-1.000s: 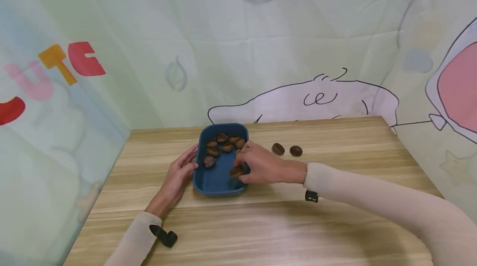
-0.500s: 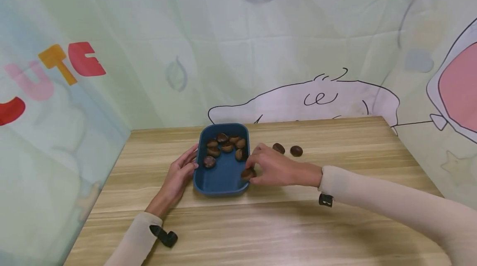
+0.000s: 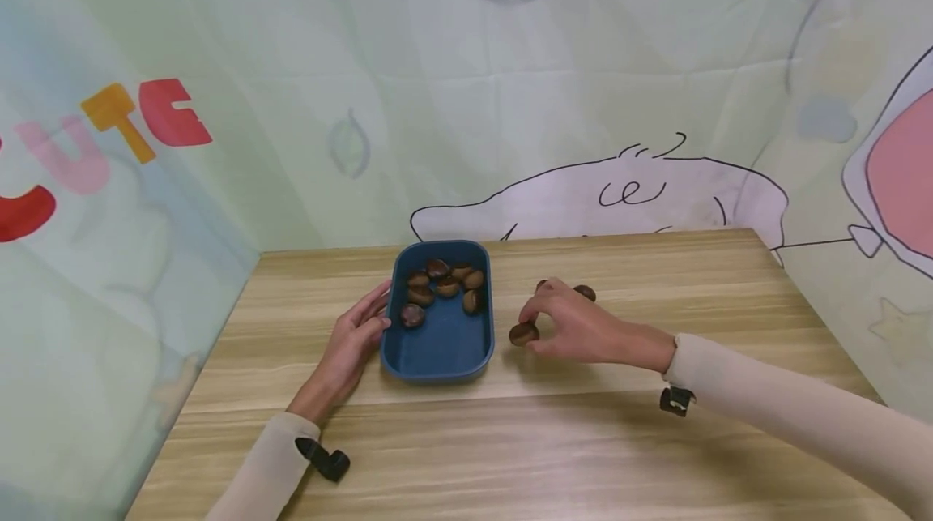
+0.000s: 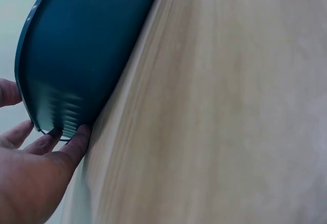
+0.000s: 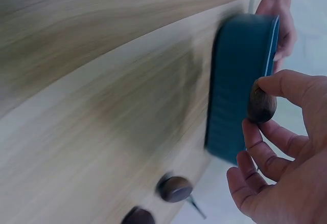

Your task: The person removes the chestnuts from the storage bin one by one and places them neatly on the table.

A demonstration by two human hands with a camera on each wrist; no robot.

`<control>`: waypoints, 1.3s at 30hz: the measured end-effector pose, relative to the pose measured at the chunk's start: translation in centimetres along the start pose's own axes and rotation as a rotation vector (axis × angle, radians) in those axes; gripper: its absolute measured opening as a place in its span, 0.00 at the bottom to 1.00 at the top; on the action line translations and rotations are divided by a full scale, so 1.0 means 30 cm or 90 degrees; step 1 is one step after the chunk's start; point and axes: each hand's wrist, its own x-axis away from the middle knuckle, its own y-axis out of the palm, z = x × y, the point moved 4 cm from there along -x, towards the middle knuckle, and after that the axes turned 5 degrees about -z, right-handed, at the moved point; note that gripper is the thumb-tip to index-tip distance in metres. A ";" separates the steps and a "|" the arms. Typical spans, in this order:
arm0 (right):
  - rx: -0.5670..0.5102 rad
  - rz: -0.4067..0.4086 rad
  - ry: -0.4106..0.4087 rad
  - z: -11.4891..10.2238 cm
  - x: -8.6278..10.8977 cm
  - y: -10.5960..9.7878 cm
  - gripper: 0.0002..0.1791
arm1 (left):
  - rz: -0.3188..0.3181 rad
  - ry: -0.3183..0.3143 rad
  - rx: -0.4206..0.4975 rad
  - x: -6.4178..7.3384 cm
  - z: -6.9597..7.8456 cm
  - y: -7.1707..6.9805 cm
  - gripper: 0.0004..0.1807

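A blue rectangular box with rounded corners stands on the table, several brown chestnuts gathered toward its far end and left side. My left hand rests against the box's left wall; in the left wrist view its fingertips touch the outer side. To the right of the box, my right hand pinches one chestnut between thumb and fingers. The right wrist view shows this held chestnut above the table, overlapping the box behind it.
Two chestnuts lie on the wooden table behind my right hand: one dark chestnut shows, the other is mostly hidden by the fingers. A printed cloth hangs along the table's back edge and sides.
My right hand has lifted a chestnut out of the box, over its right rim, and carried it right over the table. My left hand has stayed at the box's left wall.
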 end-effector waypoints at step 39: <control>0.004 0.115 0.136 0.326 0.198 -0.103 0.13 | 0.002 0.004 -0.011 0.000 -0.002 0.001 0.38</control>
